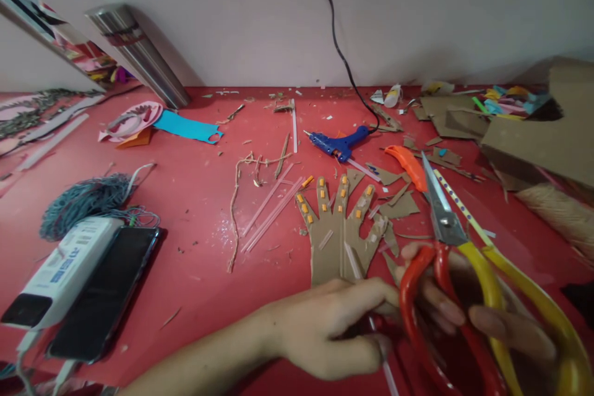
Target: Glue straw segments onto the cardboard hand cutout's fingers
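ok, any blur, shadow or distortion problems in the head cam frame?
Head view: scissors handles and right-hand fingers look soft, perhaps too close or moving; head view: cardboard hand cutout fairly crisp by comparison; head view: soft shadow on the wall beside the steel bottle, whose lean is probably wide-angle distortion.

Left grip (331, 329) pinched, right grip (485, 321) curled

Plain pale wall (232, 12) behind red tabletop (195, 284), meeting its far edge; soft dim light
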A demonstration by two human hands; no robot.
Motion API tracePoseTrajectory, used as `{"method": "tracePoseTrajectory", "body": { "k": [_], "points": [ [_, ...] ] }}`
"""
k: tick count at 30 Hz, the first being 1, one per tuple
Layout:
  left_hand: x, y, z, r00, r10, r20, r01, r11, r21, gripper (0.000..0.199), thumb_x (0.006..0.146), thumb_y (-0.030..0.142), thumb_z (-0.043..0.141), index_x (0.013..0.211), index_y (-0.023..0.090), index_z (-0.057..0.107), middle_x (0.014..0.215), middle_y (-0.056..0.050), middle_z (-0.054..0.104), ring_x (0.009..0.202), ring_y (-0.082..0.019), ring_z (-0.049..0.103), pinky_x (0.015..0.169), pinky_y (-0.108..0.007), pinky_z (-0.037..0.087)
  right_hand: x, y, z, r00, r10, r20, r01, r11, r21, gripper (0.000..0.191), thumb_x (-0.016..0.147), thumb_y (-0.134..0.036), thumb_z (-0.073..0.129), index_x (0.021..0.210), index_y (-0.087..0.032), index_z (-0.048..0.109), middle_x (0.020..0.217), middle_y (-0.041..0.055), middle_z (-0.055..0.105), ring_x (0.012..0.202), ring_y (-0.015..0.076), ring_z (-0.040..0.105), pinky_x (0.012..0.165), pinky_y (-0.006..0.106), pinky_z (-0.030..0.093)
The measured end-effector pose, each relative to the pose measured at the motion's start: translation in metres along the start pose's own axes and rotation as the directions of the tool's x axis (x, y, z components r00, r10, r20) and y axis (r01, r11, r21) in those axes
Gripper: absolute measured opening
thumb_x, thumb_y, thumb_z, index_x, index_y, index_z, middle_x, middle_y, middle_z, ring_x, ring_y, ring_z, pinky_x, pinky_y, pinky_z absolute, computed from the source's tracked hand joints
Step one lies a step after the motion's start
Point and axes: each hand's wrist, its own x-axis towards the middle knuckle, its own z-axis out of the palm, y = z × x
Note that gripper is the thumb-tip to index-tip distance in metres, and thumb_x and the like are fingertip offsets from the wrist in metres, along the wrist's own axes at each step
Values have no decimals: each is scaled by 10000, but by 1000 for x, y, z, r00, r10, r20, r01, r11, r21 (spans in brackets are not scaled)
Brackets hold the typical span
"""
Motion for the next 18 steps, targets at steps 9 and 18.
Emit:
{"method": "tracePoseTrajectory", "body": {
  "k": [9,18],
  "points": [
    [-11,-1,-35,906,383,-182,-119,642,758,401,1028,73,446,1404,191,521,1316,-102,697,1237,-178,647,1090,-375,522,11,-3,-20,967,-214,-138,232,965,125,362,869,-497,674,678,-261,477,534,-65,363,322,88,338,272,211,325],
    [-17,9,-54,778,146,-611,457,536,710,368,1068,290,387,1385,268,573,1141,-35,785,772,-128,765,652,-204,590,14,4,-16,892,-340,-298,349,937,-23,364,891,-344,694,652,-242,439,540,-59,401,378,83,380,306,211,297]
  ]
}}
